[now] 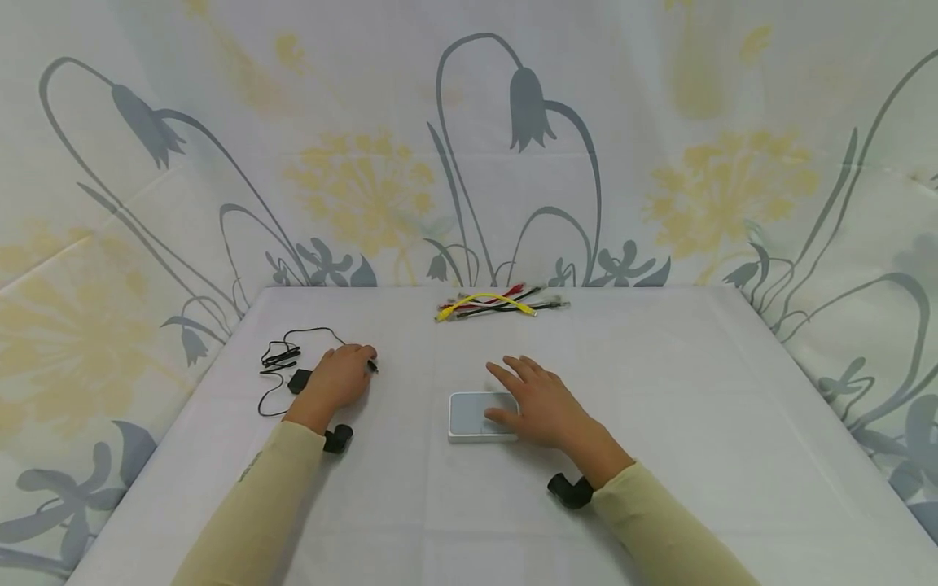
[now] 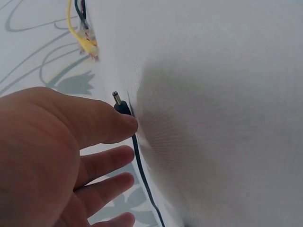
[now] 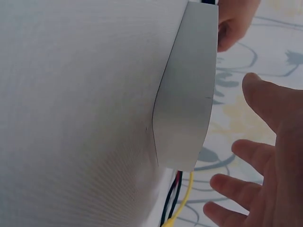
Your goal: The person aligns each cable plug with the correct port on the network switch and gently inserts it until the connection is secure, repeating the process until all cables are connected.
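broadly, a pale backdrop (image 1: 630, 49) printed with grey bellflowers and yellow blooms wraps the far, left and right sides of the scene, its far part meeting the back edge of a table (image 1: 733, 391) covered in plain white, faintly creased. two pale yellow-green sleeves (image 1: 670, 529) reach in from the near side. the right hand (image 1: 545, 403) is spread wide, fingers apart; the left hand (image 1: 339, 378) is narrowed into a pinch. at the far edge, near the middle, lies a bundle of yellow, red and black cables (image 1: 487, 303). nearer, around the middle, a white box (image 1: 469, 415) sits flat under the right hand, a gap showing between fingers and box. on the left, a thin black cord (image 1: 282, 356) lies loosely coiled around a black block (image 1: 299, 381). smallest, a black plug (image 2: 122, 108) with a metal tip is held at the left thumb.
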